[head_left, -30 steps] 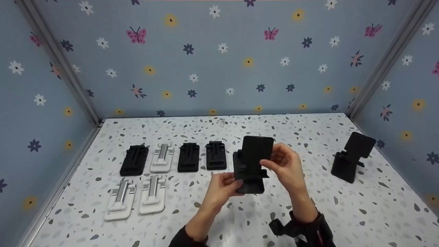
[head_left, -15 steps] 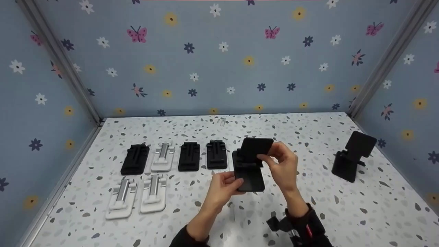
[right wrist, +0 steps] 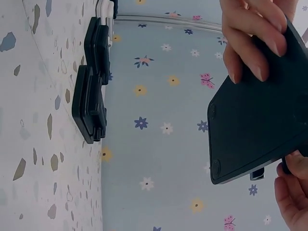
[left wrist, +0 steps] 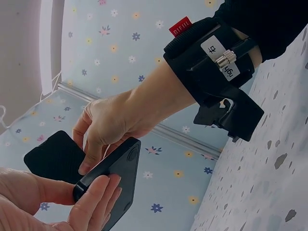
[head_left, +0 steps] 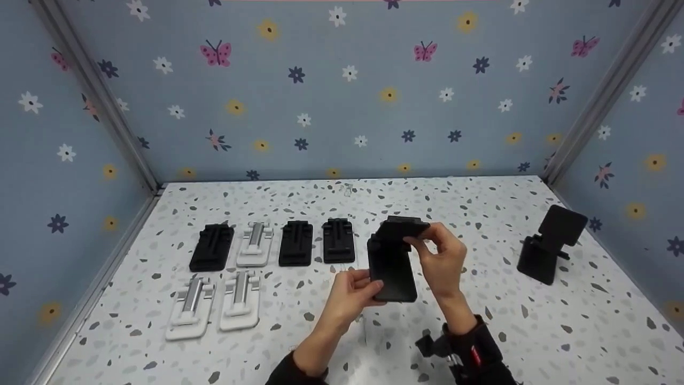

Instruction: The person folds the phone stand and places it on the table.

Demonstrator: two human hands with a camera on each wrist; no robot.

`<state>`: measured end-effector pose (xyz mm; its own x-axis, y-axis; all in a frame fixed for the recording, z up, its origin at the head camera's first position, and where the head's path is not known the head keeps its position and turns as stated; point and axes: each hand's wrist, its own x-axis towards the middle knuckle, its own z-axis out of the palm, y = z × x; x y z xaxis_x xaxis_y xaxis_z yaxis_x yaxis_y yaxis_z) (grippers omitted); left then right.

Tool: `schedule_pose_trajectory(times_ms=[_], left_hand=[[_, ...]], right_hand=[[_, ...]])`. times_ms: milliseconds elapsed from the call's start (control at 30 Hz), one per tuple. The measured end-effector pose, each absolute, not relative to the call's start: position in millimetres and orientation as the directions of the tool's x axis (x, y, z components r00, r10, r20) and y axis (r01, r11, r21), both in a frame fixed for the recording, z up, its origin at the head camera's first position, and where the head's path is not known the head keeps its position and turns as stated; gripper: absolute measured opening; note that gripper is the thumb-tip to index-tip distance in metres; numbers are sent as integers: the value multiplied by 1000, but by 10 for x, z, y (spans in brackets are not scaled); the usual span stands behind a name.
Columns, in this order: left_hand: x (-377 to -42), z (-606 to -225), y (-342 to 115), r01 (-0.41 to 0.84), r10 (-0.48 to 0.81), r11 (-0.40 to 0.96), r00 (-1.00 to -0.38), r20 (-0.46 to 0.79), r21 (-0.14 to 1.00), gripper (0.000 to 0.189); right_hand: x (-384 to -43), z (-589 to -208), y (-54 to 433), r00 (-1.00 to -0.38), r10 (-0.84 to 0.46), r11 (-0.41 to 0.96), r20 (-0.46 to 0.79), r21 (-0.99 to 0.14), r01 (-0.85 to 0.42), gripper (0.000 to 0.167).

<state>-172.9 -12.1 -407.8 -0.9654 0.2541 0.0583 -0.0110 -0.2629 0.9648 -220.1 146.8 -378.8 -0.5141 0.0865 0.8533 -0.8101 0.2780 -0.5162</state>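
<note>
A black folding phone stand is held above the table between both hands. My left hand grips the edge of its flat base, thumb on top and fingers underneath. With thumb and fingers my right hand pinches the stand's upper plate, which stands tilted at an angle over the base. In the left wrist view the base appears edge-on, with the plate behind it. The right wrist view shows the underside of the base with round feet at its corners.
Folded black stands and white stands lie in two rows on the left of the speckled table. An unfolded black stand stands at the right. Flower-patterned walls enclose the back and sides.
My right hand has tipped the stand's upper plate, so it went from facing up flat to nearly edge-on, baring more of the base. My left hand keeps its grip on the base.
</note>
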Motion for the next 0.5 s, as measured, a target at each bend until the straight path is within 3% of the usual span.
schedule_pose_trajectory(times_ms=[233, 367, 500], left_hand=[[-1746, -4070, -146, -51, 260, -282, -965, 25, 958, 32], [-1749, -4060, -165, -65, 271, -288, -963, 16, 955, 33], [-1746, -4050, -181, -64, 274, -281, -962, 16, 958, 32]], right_hand=[[-2162, -3728, 1469, -530, 36, 313, 847, -513, -799, 18], [-2075, -3614, 1491, -536, -1, 366, 844, -498, -786, 28], [-1999, -3473, 1526, -530, -23, 319, 847, -497, -807, 35]])
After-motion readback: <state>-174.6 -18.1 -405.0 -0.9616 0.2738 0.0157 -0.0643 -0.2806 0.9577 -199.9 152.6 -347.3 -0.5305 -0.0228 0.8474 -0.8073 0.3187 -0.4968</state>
